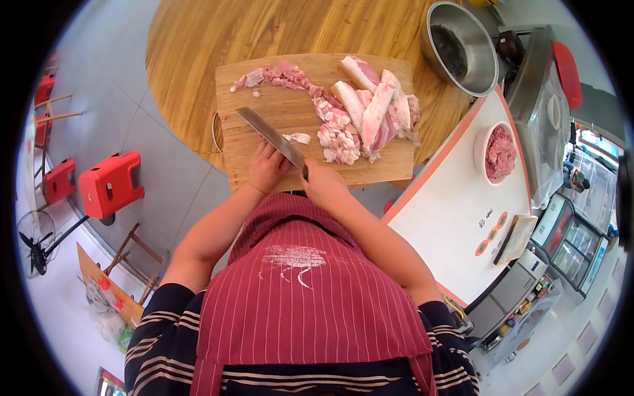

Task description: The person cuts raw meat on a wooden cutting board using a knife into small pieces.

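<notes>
My right hand (323,185) grips the handle of a broad-bladed kitchen knife (267,134), its blade slanting up and left over the wooden cutting board (254,117). Close against the near side of the blade, my left hand (268,168) has its fingers bent down to the board; whatever is under them is hidden. Just beyond the blade lies a small pale piece of meat (298,138). Diced meat (339,137) is heaped right of it, and a trail of smaller chunks (281,76) runs to the board's upper left. Thick strips of fatty pork (376,112) are piled at the right.
The board rests on a round wooden table (191,79). A steel bowl (485,56) stands at its upper right. On the white table (436,218) to the right sits a bowl of minced meat (500,155). A red stool (109,185) stands on the floor at left.
</notes>
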Motion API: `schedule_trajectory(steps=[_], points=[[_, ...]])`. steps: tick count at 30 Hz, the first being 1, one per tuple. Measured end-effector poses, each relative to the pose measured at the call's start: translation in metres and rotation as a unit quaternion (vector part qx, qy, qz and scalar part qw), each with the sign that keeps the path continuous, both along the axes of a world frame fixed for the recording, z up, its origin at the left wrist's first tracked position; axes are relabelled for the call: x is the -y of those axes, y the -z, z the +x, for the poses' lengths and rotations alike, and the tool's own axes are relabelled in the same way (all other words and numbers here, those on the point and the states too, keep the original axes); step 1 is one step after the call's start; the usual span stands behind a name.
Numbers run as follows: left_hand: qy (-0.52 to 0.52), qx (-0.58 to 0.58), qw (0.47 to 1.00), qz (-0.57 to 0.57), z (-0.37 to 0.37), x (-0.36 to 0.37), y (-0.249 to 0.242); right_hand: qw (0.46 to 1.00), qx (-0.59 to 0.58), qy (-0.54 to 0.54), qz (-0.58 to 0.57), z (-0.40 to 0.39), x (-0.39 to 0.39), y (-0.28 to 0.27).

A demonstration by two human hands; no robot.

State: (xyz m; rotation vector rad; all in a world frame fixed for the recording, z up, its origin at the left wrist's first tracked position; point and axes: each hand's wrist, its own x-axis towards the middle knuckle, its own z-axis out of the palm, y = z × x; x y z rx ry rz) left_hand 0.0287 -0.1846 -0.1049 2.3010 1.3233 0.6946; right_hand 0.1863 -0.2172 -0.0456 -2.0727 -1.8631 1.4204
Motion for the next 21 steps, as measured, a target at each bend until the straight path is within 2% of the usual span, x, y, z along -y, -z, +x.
schedule_trajectory(steps=[2,4,5,9,11,12,14,15,17,21], points=[[0.023,0.05,0.997,0.046,-0.005,-0.003,0.015,1.0,-0.003,-0.006,0.026,-0.008,-0.031,0.0],[0.033,0.042,0.997,0.059,-0.006,-0.002,0.005,0.997,-0.061,-0.042,-0.003,-0.011,-0.05,-0.009],[0.038,0.042,0.996,0.067,-0.006,-0.003,0.002,0.994,-0.086,-0.04,0.046,-0.003,-0.047,-0.008],[0.041,-0.026,0.999,0.012,-0.008,0.001,0.014,0.995,-0.073,-0.044,-0.047,0.067,-0.011,0.009],[0.007,0.069,0.996,0.061,-0.003,-0.004,0.003,0.975,-0.059,0.093,-0.191,0.097,0.006,0.0],[0.004,0.07,0.996,0.059,-0.003,-0.004,0.005,0.975,-0.057,0.09,-0.194,0.094,0.008,-0.011],[0.015,0.066,0.994,0.08,-0.003,-0.004,0.01,0.969,-0.047,0.152,-0.187,0.087,0.011,-0.039],[0.014,0.066,0.994,0.08,-0.003,-0.003,0.013,0.969,-0.047,0.151,-0.187,0.081,0.02,-0.039],[-0.002,0.085,0.996,0.021,-0.004,0.001,0.02,0.998,-0.032,0.059,-0.008,0.063,0.041,-0.038],[0.005,0.031,0.999,0.005,-0.007,0.001,0.017,0.995,0.01,0.023,-0.092,0.041,0.052,-0.067]])
